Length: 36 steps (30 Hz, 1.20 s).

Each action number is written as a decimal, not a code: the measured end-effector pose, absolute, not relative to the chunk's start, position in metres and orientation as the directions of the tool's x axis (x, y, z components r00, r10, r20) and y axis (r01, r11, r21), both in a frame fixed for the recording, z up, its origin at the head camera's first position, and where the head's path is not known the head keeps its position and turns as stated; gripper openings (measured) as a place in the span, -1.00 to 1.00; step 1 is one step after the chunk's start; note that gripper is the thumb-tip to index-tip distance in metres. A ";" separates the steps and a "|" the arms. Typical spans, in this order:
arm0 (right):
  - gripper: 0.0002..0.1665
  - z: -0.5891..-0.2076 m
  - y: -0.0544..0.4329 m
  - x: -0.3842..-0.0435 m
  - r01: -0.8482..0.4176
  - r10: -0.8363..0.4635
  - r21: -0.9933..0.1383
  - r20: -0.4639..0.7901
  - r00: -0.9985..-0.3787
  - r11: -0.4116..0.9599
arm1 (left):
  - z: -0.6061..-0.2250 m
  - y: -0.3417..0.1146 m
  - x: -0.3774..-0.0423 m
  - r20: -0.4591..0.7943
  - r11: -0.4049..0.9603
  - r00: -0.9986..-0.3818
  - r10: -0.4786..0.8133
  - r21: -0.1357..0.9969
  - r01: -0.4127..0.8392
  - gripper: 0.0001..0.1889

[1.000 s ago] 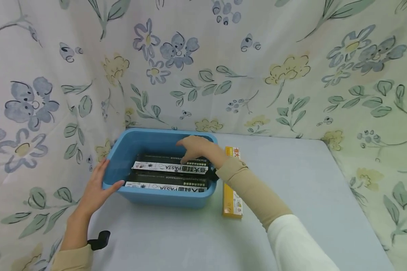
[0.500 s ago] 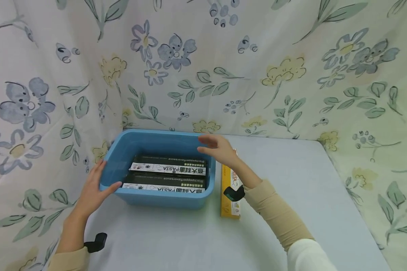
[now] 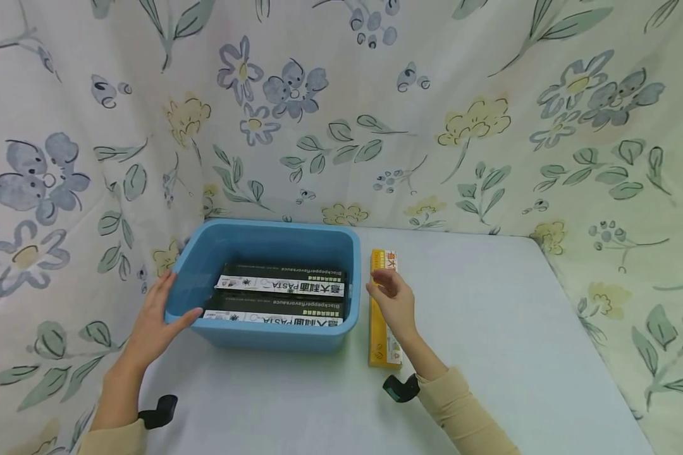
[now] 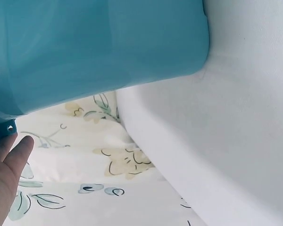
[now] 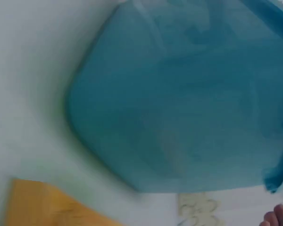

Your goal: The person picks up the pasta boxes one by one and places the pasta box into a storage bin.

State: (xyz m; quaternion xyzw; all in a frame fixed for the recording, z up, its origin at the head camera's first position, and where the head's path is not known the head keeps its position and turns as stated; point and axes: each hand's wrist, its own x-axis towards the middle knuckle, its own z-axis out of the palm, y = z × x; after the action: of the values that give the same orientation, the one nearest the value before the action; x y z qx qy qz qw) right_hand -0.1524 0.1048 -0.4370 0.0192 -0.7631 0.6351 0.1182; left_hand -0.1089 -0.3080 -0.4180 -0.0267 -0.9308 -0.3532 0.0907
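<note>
A blue plastic bin stands on the table, holding two dark pasta boxes: a rear one and a front one. My left hand rests at the bin's front-left corner, thumb on the rim and fingers spread along the side. In the left wrist view, the fingertips touch beneath the lip. To the right of the bin lies a yellow pasta box. Over its middle is my right hand, fingers loosely bent and holding nothing. Whether it touches that box cannot be told.
A white-covered table extends to the right and in front of the bin. Floral cloth hangs behind and at both sides, close to the bin's back and left. A small black camera mount sits on each wrist.
My right hand has come out of the bin, passed over its right rim and moved toward me above the yellow box. The left hand and both dark boxes stay in place.
</note>
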 end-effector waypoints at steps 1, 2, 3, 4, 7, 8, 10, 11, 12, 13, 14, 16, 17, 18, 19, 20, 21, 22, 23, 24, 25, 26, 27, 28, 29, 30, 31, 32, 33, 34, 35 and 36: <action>-0.60 -0.443 0.106 -0.149 -0.170 0.127 -0.965 0.198 -0.972 0.202 | -0.418 -0.308 -0.109 0.190 0.750 -0.982 -0.014 0.652 0.115 -0.04; -0.57 -0.449 0.107 -0.145 -0.161 0.135 -0.964 0.192 -0.972 0.211 | -0.418 -0.308 -0.109 0.193 0.750 -0.981 -0.013 0.650 0.118 -0.04; -0.54 -0.454 0.109 -0.141 -0.150 0.142 -0.964 0.184 -0.973 0.220 | -0.417 -0.307 -0.109 0.197 0.750 -0.980 -0.011 0.650 0.122 -0.04; -0.50 -0.459 0.111 -0.139 -0.138 0.151 -0.963 0.175 -0.973 0.231 | -0.417 -0.307 -0.110 0.200 0.751 -0.980 -0.008 0.648 0.126 -0.05; -0.39 -0.472 0.119 -0.132 -0.069 0.184 -0.960 0.122 -0.975 0.273 | -0.417 -0.307 -0.111 0.209 0.750 -0.978 -0.001 0.647 0.137 -0.05; -0.35 -0.475 0.121 -0.130 -0.040 0.199 -0.957 0.101 -0.975 0.288 | -0.416 -0.307 -0.111 0.207 0.749 -0.978 0.000 0.648 0.137 -0.05; -0.26 -0.484 0.125 -0.126 0.025 0.227 -0.948 0.050 -0.973 0.317 | -0.416 -0.307 -0.111 0.204 0.748 -0.979 0.000 0.649 0.136 -0.05; -0.22 -0.487 0.126 -0.124 0.059 0.239 -0.940 0.024 -0.971 0.336 | -0.416 -0.307 -0.111 0.203 0.748 -0.979 0.000 0.650 0.135 -0.05; -0.17 -0.491 0.127 -0.122 0.092 0.251 -0.930 0.000 -0.968 0.356 | -0.415 -0.307 -0.111 0.203 0.748 -0.979 -0.001 0.650 0.134 -0.05; -0.12 -0.495 0.127 -0.120 0.123 0.262 -0.919 -0.022 -0.965 0.374 | -0.415 -0.307 -0.112 0.203 0.748 -0.979 -0.002 0.650 0.133 -0.05; -0.07 -0.498 0.128 -0.118 0.144 0.272 -0.911 -0.036 -0.961 0.387 | -0.415 -0.307 -0.111 0.202 0.749 -0.979 -0.003 0.649 0.131 -0.05; 0.02 -0.506 0.127 -0.114 0.183 0.287 -0.894 -0.064 -0.956 0.409 | -0.416 -0.307 -0.111 0.203 0.752 -0.979 -0.005 0.646 0.130 -0.05; 0.05 -0.509 0.126 -0.113 0.200 0.294 -0.884 -0.075 -0.953 0.422 | -0.416 -0.308 -0.111 0.203 0.755 -0.979 -0.007 0.643 0.128 -0.05; 0.08 -0.513 0.125 -0.112 0.213 0.301 -0.876 -0.082 -0.950 0.432 | -0.417 -0.308 -0.111 0.204 0.756 -0.979 -0.008 0.642 0.128 -0.05; 0.09 -0.516 0.124 -0.111 0.219 0.306 -0.872 -0.085 -0.948 0.438 | -0.417 -0.308 -0.111 0.202 0.758 -0.979 -0.009 0.640 0.125 -0.05; 0.10 -0.519 0.123 -0.110 0.222 0.312 -0.869 -0.083 -0.947 0.442 | -0.418 -0.308 -0.111 0.201 0.759 -0.980 -0.011 0.640 0.123 -0.05; 0.10 -0.522 0.121 -0.110 0.229 0.317 -0.866 -0.087 -0.944 0.444 | -0.418 -0.309 -0.110 0.201 0.760 -0.980 -0.012 0.639 0.122 -0.05; 0.11 -0.525 0.120 -0.109 0.239 0.324 -0.861 -0.093 -0.941 0.448 | -0.419 -0.309 -0.110 0.200 0.761 -0.980 -0.013 0.638 0.120 -0.04; 0.10 -0.528 0.118 -0.109 0.244 0.330 -0.858 -0.094 -0.939 0.451 | -0.419 -0.309 -0.110 0.199 0.761 -0.980 -0.014 0.638 0.118 -0.04; 0.11 -0.530 0.117 -0.109 0.252 0.336 -0.858 -0.100 -0.937 0.447 | -0.420 -0.309 -0.110 0.198 0.762 -0.980 -0.015 0.637 0.117 -0.04; 0.12 -0.533 0.116 -0.108 0.262 0.343 -0.855 -0.106 -0.933 0.449 | -0.420 -0.309 -0.109 0.197 0.765 -0.980 -0.017 0.634 0.115 -0.04; 0.13 -0.535 0.115 -0.108 0.274 0.348 -0.851 -0.116 -0.930 0.448 | -0.421 -0.309 -0.109 0.198 0.766 -0.980 -0.017 0.633 0.114 -0.04; 0.15 -0.537 0.114 -0.108 0.288 0.353 -0.846 -0.129 -0.927 0.448 | -0.421 -0.309 -0.109 0.198 0.767 -0.980 -0.018 0.631 0.113 -0.04; 0.17 -0.538 0.113 -0.109 0.299 0.357 -0.842 -0.138 -0.924 0.450 | -0.421 -0.309 -0.109 0.196 0.768 -0.980 -0.019 0.631 0.112 -0.04; 0.19 -0.540 0.112 -0.109 0.309 0.359 -0.837 -0.146 -0.922 0.453 | -0.421 -0.308 -0.109 0.198 0.769 -0.980 -0.020 0.629 0.112 -0.04; 0.22 -0.540 0.111 -0.110 0.317 0.364 -0.830 -0.150 -0.919 0.459 | -0.421 -0.308 -0.110 0.199 0.769 -0.980 -0.020 0.629 0.112 -0.05; 0.24 -0.541 0.111 -0.110 0.321 0.368 -0.826 -0.149 -0.918 0.464 | -0.420 -0.308 -0.110 0.198 0.768 -0.980 -0.021 0.630 0.111 -0.05; 0.26 -0.540 0.110 -0.111 0.323 0.374 -0.824 -0.148 -0.916 0.465 | -0.420 -0.308 -0.110 0.196 0.767 -0.980 -0.021 0.633 0.110 -0.05; 0.28 -0.540 0.109 -0.112 0.327 0.377 -0.818 -0.147 -0.914 0.473 | -0.420 -0.308 -0.110 0.194 0.766 -0.981 -0.022 0.634 0.109 -0.04; 0.30 -0.540 0.108 -0.113 0.330 0.381 -0.815 -0.147 -0.913 0.476 | -0.420 -0.307 -0.110 0.193 0.765 -0.981 -0.022 0.635 0.108 -0.04; 0.31 -0.539 0.108 -0.114 0.331 0.381 -0.811 -0.146 -0.913 0.483 | -0.420 -0.307 -0.110 0.192 0.765 -0.981 -0.022 0.635 0.107 -0.04; 0.32 -0.539 0.107 -0.114 0.331 0.382 -0.807 -0.144 -0.913 0.488 | -0.420 -0.307 -0.110 0.189 0.764 -0.982 -0.023 0.637 0.105 -0.04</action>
State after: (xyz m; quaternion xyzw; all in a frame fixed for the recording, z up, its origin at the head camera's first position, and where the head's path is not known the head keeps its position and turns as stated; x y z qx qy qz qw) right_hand -0.1140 0.1073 -0.5387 -0.2069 -0.8623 0.4615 0.0274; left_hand -0.1100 -0.3073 -0.4198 -0.0219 -0.9345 -0.3429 0.0930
